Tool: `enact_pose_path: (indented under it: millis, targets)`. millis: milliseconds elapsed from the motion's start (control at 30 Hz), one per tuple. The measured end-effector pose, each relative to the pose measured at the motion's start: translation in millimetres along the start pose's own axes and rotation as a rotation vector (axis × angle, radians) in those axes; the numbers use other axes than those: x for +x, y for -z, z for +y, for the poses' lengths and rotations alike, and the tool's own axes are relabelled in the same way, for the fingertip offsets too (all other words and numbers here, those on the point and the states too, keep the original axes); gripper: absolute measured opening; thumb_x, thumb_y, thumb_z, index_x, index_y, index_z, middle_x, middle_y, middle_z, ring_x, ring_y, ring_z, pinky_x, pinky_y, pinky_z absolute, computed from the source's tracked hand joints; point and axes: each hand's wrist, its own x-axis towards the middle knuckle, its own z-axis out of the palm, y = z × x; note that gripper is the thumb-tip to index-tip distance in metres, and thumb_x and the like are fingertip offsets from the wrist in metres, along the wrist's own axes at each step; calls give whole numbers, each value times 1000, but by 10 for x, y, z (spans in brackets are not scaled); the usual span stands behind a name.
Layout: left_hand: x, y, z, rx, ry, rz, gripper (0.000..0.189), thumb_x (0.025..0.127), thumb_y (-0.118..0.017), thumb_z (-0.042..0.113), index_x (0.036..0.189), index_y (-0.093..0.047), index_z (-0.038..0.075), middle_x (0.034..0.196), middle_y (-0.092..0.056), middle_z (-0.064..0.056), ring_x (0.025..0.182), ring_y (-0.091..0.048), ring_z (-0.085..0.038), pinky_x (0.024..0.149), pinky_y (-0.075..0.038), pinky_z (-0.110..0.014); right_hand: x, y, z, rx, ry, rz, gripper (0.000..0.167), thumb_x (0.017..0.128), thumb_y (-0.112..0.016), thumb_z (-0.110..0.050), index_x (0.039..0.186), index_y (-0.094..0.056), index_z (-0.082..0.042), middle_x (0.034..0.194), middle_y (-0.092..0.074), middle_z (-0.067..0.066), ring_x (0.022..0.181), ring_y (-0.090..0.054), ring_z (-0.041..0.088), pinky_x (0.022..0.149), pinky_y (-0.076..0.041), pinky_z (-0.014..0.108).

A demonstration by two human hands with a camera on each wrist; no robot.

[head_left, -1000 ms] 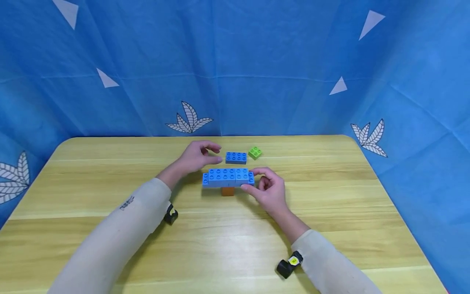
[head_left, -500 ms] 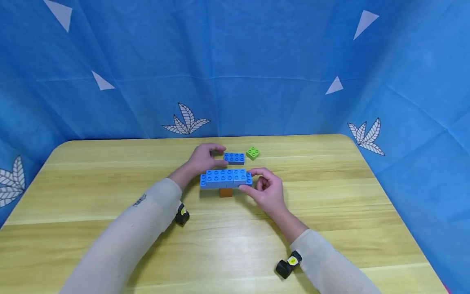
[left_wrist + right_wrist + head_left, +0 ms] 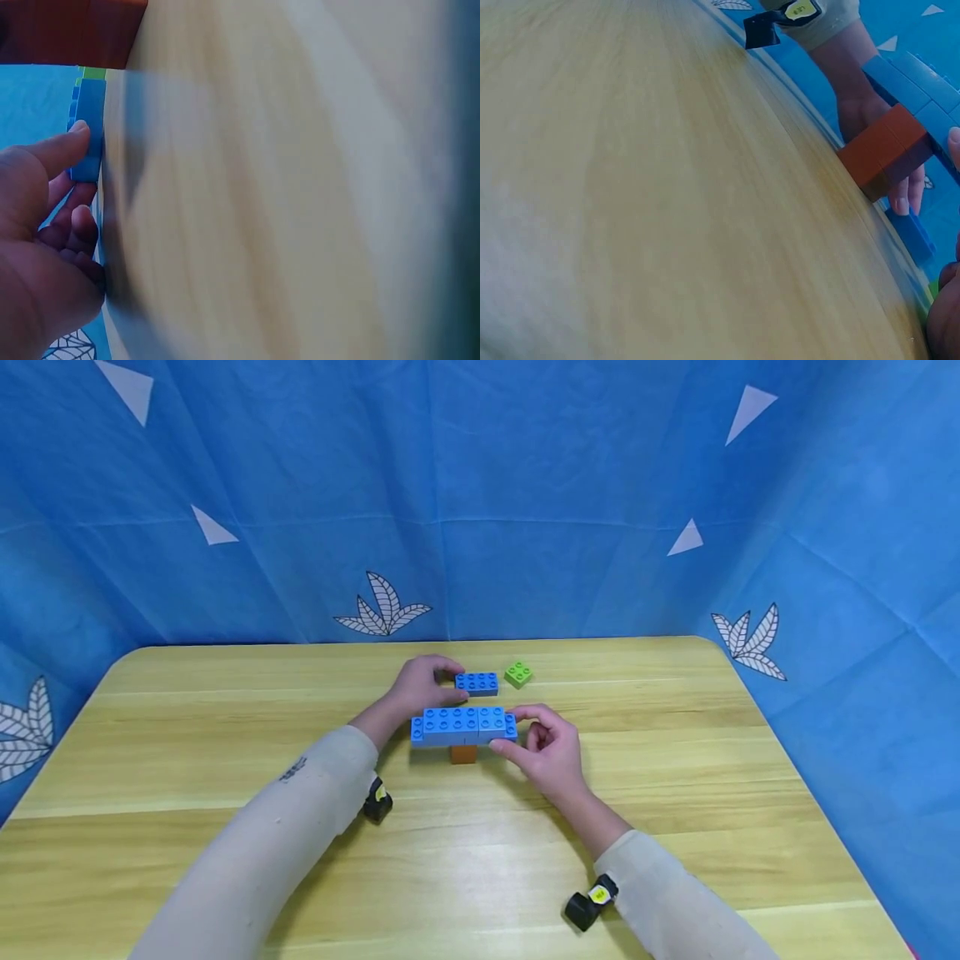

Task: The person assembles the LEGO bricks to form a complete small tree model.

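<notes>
In the head view a built piece of blue bricks [image 3: 453, 727] stands on an orange-brown brick base [image 3: 463, 755], its bar overhanging to both sides. My right hand [image 3: 551, 752] pinches the right end of that bar between thumb and fingers. Behind it, flat on the table, lies a loose blue brick [image 3: 477, 684] with studs up. My left hand [image 3: 422, 685] pinches its left end; in the left wrist view the thumb [image 3: 69, 150] lies on the side of the brick. The right wrist view shows the base bricks [image 3: 889, 150] below the bar, with only part of my right hand visible at the edge.
A small green brick [image 3: 518, 674] lies just right of the loose blue brick, near the back of the wooden table [image 3: 675, 735]. A blue patterned cloth [image 3: 525, 527] hangs behind the table. Black wrist cameras [image 3: 591, 903] hang from both sleeves.
My left hand has moved right from beside the loose blue brick and now pinches its left end. My right hand stays on the bar's right end.
</notes>
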Motion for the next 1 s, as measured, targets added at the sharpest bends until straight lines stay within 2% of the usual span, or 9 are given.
enact_pose_path:
  millis: [233,433,533,633,767,1000]
  targets:
    - [-109,120,-48,-59,39,37,37,87,-81,24,119,-69,11,114,-64,-4,100,-55,-25,91,-46,-40,4,-17,3,9,7,-1,32,75,-79,15,104,-66,11,69,-52,23,47,-38,17,44,-30,21]
    - [-275,252,-44,-78,29,72,35,87,-80,25,118,-69,12,111,-62,-4,87,-52,-26,75,-45,-36,9,-18,78,9,15,5,32,74,-79,15,103,-67,10,64,-49,18,46,-37,19,43,-29,22]
    - [-364,315,-15,-113,22,85,35,88,-80,27,118,-69,13,105,-61,-7,82,-50,-26,67,-42,-36,7,-16,81,10,14,0,31,74,-79,16,103,-66,11,62,-46,21,46,-37,19,43,-29,21]
    - [-451,380,54,-145,-2,94,36,89,-79,28,119,-68,12,103,-60,-11,82,-50,-26,63,-40,-35,4,-4,204,7,22,4,33,74,-79,16,104,-67,10,61,-46,20,46,-36,18,43,-28,21]
    - [-562,457,170,-185,-49,106,35,88,-79,29,116,-69,12,99,-59,-11,84,-50,-26,65,-39,-36,-10,9,350,9,34,19,36,74,-80,15,106,-68,6,62,-48,17,45,-36,17,42,-28,23]
    - [-751,543,337,-233,-143,113,31,86,-81,27,111,-71,13,89,-55,-9,84,-49,-26,67,-37,-37,-16,9,385,15,28,30,37,73,-82,12,106,-70,2,59,-48,12,45,-37,15,41,-28,22]
